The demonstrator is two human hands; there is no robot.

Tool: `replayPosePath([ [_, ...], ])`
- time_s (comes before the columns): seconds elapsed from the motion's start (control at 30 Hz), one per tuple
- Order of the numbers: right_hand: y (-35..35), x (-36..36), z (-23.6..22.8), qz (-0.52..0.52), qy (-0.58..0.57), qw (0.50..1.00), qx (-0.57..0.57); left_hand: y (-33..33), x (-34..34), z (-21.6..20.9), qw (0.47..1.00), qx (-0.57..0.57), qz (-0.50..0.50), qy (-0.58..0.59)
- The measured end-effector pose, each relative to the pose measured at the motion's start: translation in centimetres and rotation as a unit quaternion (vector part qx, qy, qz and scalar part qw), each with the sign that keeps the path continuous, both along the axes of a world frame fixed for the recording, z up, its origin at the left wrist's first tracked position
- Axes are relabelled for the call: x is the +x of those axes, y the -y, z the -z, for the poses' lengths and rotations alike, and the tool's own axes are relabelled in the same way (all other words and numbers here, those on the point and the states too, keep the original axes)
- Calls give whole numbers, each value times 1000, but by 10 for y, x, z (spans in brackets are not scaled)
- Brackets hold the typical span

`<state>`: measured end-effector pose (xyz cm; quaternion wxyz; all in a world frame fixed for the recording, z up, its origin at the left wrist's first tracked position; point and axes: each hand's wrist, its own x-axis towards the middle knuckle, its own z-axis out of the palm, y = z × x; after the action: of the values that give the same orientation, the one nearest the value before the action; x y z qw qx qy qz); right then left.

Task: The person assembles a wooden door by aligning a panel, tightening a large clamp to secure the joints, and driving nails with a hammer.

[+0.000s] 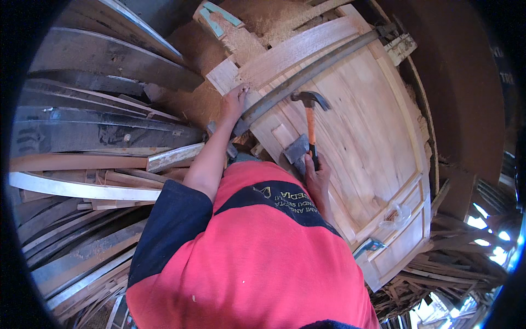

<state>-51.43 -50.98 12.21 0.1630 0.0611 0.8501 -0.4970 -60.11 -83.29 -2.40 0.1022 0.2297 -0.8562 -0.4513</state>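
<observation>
My right hand (318, 178) is wrapped round the black grip of a claw hammer (311, 123). The hammer's orange shaft points away from me, its dark steel head over a pale wooden door panel (356, 118). At the panel's left corner, my left hand (234, 102) has its fingers pinched together against the wooden frame. Whatever lies between those fingertips is too small to make out. Just right of that hand, a long dark metal bar clamp (312, 77) crosses the panel. A grey metal block (296, 148), apparently a clamp part, sits beside the hammer's handle.
Stacked curved boards (98, 131) crowd the left side. Sawdust (189, 46) covers the area beyond the panel, near a light green and wooden piece (219, 19). A teal-handled tool (368, 248) and a clear plastic bag (395, 217) lie at the panel's near right end.
</observation>
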Motion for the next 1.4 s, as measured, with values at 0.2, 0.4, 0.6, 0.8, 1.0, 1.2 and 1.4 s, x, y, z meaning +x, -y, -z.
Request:
replayPosePath([
  [0.2, 39, -44, -4, -107, -28, 993, 48, -2, 3, -23, 998, -36, 25, 33],
  [0.4, 60, -64, -10, -168, -110, 979, 46, 5, -6, -28, 992, -88, 78, 33],
  [0.6, 76, -73, -5, -189, -152, 969, 50, 8, -9, -20, 994, -70, 68, 54],
  [0.8, 80, -91, 43, -264, -48, 947, 179, 14, -13, -10, 989, -59, 91, 104],
  [1.0, 79, -90, -21, -166, -242, 955, -31, 16, -1, 7, 999, 2, 23, -23],
  [1.2, 78, -87, 43, -258, -136, 952, 94, 41, 9, 20, 958, 210, -195, -24],
  [1.4, 85, -100, 7, -193, -165, 964, 82, 70, 27, -1, 803, 509, -311, -22],
])
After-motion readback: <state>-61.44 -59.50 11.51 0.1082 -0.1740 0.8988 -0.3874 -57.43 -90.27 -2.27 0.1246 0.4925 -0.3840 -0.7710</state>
